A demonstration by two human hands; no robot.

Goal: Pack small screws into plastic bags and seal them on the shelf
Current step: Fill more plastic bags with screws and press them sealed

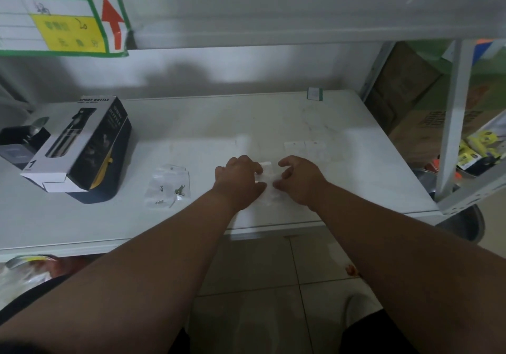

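Fingers of the left hand [241, 178] and right hand [297, 179] curl in, pinching a small clear bag [267, 181] flat on the shelf [356, 162], probably to press its seal (screws inside indiscernible); another bag with screws [169, 186] lies left.

I am standing in a stockroom or warehouse, at a white metal shelf [301, 123]. Far left above me hangs a green-bordered bin label [60, 22] with a red arrow. A boxed spray bottle [79, 145] lies left on the shelf, and cardboard cartons [421, 112] fill the rack to my right.
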